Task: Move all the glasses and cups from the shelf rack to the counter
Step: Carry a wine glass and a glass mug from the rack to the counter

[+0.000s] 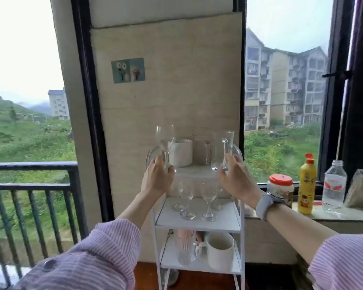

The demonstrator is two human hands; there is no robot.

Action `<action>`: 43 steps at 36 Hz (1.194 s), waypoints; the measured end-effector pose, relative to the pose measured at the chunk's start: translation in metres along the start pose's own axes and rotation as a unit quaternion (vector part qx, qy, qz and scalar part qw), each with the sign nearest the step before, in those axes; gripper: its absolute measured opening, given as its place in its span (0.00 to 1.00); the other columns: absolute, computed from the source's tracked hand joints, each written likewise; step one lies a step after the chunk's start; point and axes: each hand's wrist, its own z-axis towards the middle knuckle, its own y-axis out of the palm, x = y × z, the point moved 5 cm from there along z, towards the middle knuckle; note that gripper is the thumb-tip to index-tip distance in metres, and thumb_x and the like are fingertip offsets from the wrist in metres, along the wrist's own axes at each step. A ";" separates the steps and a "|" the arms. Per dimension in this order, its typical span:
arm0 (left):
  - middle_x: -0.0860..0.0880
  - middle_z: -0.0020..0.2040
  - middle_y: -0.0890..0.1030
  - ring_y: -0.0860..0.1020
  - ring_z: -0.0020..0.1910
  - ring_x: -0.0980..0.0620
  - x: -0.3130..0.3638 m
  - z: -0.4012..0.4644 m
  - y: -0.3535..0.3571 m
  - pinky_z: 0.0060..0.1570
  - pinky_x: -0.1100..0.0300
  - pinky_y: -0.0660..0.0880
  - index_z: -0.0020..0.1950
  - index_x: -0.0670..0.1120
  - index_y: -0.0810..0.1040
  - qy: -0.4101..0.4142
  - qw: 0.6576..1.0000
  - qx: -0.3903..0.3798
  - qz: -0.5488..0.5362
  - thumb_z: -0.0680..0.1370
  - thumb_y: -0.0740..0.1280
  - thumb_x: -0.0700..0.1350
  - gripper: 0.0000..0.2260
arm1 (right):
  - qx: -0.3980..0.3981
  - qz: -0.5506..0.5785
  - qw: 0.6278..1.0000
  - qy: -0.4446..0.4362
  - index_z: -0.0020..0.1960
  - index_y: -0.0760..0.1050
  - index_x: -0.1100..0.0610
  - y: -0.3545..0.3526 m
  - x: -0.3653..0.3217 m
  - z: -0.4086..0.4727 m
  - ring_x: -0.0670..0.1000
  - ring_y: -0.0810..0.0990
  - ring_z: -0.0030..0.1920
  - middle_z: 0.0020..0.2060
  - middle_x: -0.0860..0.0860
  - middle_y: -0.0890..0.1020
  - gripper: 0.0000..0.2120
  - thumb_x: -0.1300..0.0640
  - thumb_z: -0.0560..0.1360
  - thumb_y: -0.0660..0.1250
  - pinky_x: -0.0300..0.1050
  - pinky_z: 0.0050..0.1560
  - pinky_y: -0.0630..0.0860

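Both arms reach forward from the lower corners of the frame toward its centre, striped sleeves pushed back to mid-forearm. Left hand (158,179), just left of centre, back toward the camera, fingers curled upward in a grip. Right hand (236,178), just right of centre, likewise raised with fingers curled in a grip; its wrist carries a watch (264,203).

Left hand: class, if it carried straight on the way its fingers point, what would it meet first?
The left hand already touches the wine glass it reaches up toward; behind that, probably the wall panel, though depth is unclear.
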 end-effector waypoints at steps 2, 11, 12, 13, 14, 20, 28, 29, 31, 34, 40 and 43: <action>0.38 0.63 0.73 0.72 0.61 0.39 -0.006 0.017 0.006 0.57 0.51 0.69 0.66 0.39 0.66 -0.013 0.999 0.016 -0.046 0.77 0.62 0.45 0.19 | 0.034 0.029 0.999 0.018 0.68 0.60 0.67 0.001 0.001 0.015 0.62 0.68 0.66 0.64 0.63 0.68 0.24 0.58 0.76 0.59 0.55 0.65 0.68; 0.38 0.60 0.77 0.76 0.57 0.38 -0.031 0.069 0.045 0.53 0.48 0.73 0.73 0.40 0.54 -0.064 0.987 0.022 -0.146 0.79 0.60 0.46 0.26 | 0.138 0.121 0.977 0.113 0.56 0.68 0.63 0.016 0.018 0.066 0.51 0.74 0.41 0.45 0.55 0.76 0.11 0.60 0.76 0.59 0.39 0.38 0.66; 0.39 0.53 0.79 0.77 0.51 0.38 -0.033 0.071 0.049 0.47 0.49 0.73 0.71 0.40 0.56 -0.066 0.986 0.028 -0.152 0.79 0.59 0.45 0.24 | 0.142 0.127 0.974 0.122 0.52 0.69 0.61 0.018 0.021 0.071 0.50 0.72 0.38 0.41 0.54 0.75 0.07 0.60 0.76 0.59 0.40 0.35 0.62; 0.39 0.46 0.80 0.78 0.45 0.39 -0.034 0.073 0.051 0.42 0.50 0.72 0.68 0.39 0.59 -0.065 0.985 0.035 -0.158 0.79 0.59 0.45 0.20 | 0.144 0.131 0.972 0.131 0.48 0.69 0.59 0.020 0.024 0.076 0.50 0.72 0.36 0.36 0.54 0.76 0.04 0.60 0.75 0.59 0.42 0.34 0.59; 0.39 0.42 0.79 0.77 0.40 0.40 -0.035 0.075 0.053 0.38 0.51 0.70 0.66 0.39 0.61 -0.064 0.983 0.046 -0.163 0.79 0.58 0.44 0.18 | 0.147 0.139 0.969 0.142 0.45 0.70 0.59 0.022 0.027 0.080 0.51 0.73 0.34 0.34 0.56 0.78 0.04 0.59 0.75 0.59 0.45 0.34 0.60; 0.37 0.43 0.79 0.77 0.41 0.37 -0.037 0.076 0.054 0.38 0.47 0.72 0.61 0.40 0.64 -0.038 0.976 0.091 -0.195 0.80 0.58 0.46 0.14 | 0.153 0.204 0.954 0.156 0.25 0.63 0.55 0.028 0.030 0.092 0.56 0.72 0.32 0.23 0.52 0.70 0.20 0.54 0.75 0.59 0.52 0.41 0.74; 0.46 0.38 0.79 0.73 0.35 0.47 -0.021 0.069 0.028 0.33 0.55 0.64 0.63 0.44 0.70 0.043 0.971 0.180 -0.152 0.79 0.60 0.47 0.14 | 0.252 0.209 0.943 0.060 0.25 0.57 0.55 0.021 0.018 0.079 0.48 0.60 0.24 0.21 0.49 0.62 0.24 0.56 0.79 0.56 0.40 0.26 0.57; 0.48 0.38 0.78 0.72 0.35 0.50 -0.017 0.067 0.023 0.33 0.57 0.62 0.62 0.45 0.71 0.050 0.970 0.190 -0.146 0.79 0.60 0.48 0.14 | 0.261 0.204 0.942 0.045 0.25 0.57 0.55 0.020 0.014 0.076 0.47 0.59 0.24 0.21 0.49 0.61 0.24 0.57 0.79 0.56 0.39 0.26 0.56; 0.47 0.39 0.79 0.72 0.36 0.50 -0.011 0.061 0.015 0.34 0.58 0.62 0.61 0.44 0.72 0.067 0.967 0.194 -0.149 0.79 0.60 0.49 0.14 | 0.273 0.199 0.941 0.016 0.25 0.56 0.54 0.017 0.008 0.070 0.46 0.59 0.24 0.20 0.48 0.61 0.24 0.58 0.79 0.57 0.37 0.25 0.56; 0.45 0.39 0.81 0.75 0.38 0.46 -0.004 0.049 0.006 0.35 0.57 0.64 0.57 0.42 0.73 0.092 0.961 0.199 -0.170 0.79 0.60 0.49 0.12 | 0.284 0.215 0.934 -0.022 0.26 0.57 0.53 0.009 -0.002 0.059 0.44 0.58 0.22 0.20 0.48 0.60 0.23 0.58 0.79 0.58 0.32 0.23 0.56; 0.50 0.32 0.76 0.77 0.34 0.43 -0.003 0.008 0.007 0.38 0.47 0.76 0.51 0.44 0.74 0.101 0.959 0.138 -0.225 0.78 0.62 0.50 0.10 | 0.251 0.274 0.928 -0.035 0.29 0.63 0.62 0.000 -0.015 0.012 0.55 0.64 0.23 0.21 0.53 0.63 0.22 0.53 0.78 0.58 0.48 0.24 0.61; 0.43 0.31 0.77 0.76 0.32 0.40 -0.011 -0.019 0.018 0.34 0.40 0.76 0.48 0.45 0.73 0.095 0.957 0.104 -0.255 0.77 0.62 0.52 0.10 | 0.229 0.327 0.916 -0.030 0.28 0.61 0.58 0.001 -0.014 -0.024 0.49 0.59 0.20 0.20 0.48 0.62 0.21 0.52 0.78 0.58 0.43 0.22 0.58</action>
